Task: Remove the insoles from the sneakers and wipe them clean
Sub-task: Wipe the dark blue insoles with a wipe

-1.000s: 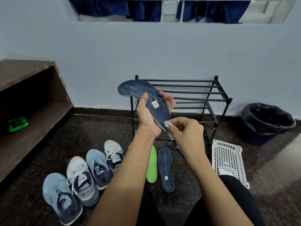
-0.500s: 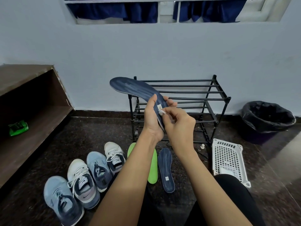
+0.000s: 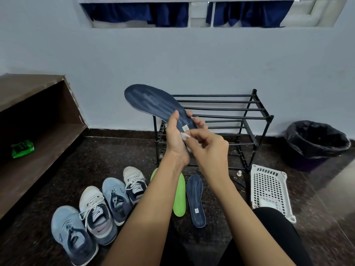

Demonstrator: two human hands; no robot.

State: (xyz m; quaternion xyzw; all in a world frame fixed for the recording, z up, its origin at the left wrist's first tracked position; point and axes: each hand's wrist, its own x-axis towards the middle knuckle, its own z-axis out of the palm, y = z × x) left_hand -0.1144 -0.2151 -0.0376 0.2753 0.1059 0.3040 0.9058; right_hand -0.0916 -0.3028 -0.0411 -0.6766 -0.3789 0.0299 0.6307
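Sneakers (image 3: 96, 212) line dark speckled floor (image 3: 107, 156); rack (image 3: 230, 117) against wall (image 3: 192, 54).

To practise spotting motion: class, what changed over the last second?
The left hand tilted the held insole flatter, toe swinging left. The right hand slid its wipe from the heel edge up towards the label. Both grips, the shoes and floor insoles stayed.
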